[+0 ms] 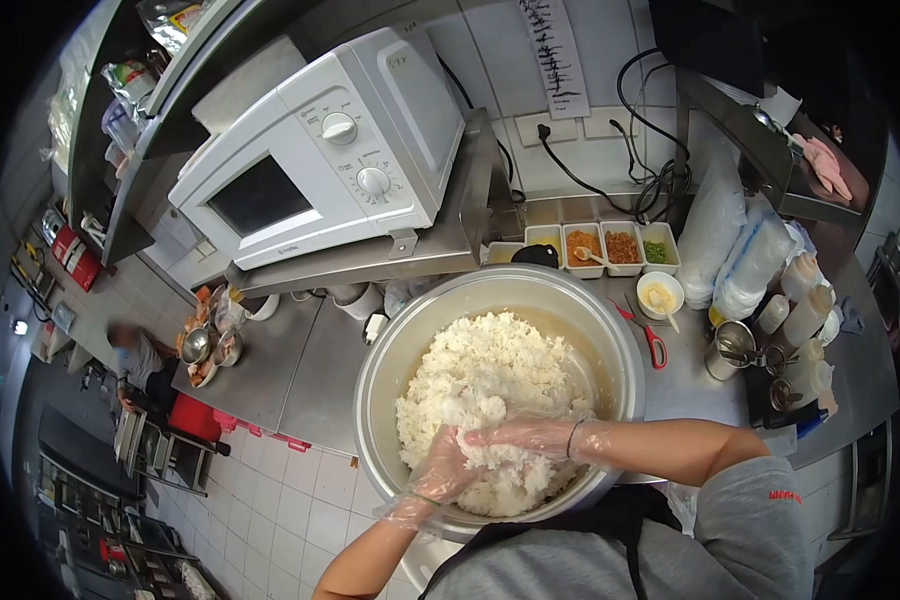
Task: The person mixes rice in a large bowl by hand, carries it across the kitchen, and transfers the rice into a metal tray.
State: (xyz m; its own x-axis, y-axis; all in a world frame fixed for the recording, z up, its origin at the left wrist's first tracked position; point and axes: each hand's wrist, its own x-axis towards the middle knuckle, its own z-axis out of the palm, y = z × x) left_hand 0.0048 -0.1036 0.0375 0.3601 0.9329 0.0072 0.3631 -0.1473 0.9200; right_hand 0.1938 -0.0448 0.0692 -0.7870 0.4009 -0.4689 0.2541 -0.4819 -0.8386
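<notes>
A large round metal pot point(622, 350) holds a big mound of cooked white rice point(490, 360), heaped toward its left side. My left hand point(442, 470), in a clear plastic glove, is cupped at the near part of the mound, fingers curled against a clump of rice. From the right my right hand point(530, 437), gloved the same way with a dark band at the wrist, closes over that clump. The two hands meet with rice between them, and loose grains lie around. Some fingertips are hidden by the rice.
Behind the pot stand small trays of toppings point(622, 248) and a white microwave point(320, 150) on a metal shelf. To the right are a bowl with a spoon point(660, 294), red scissors point(657, 350), a metal cup point(727, 350) and bottles point(805, 315). A person point(140, 360) sits far left.
</notes>
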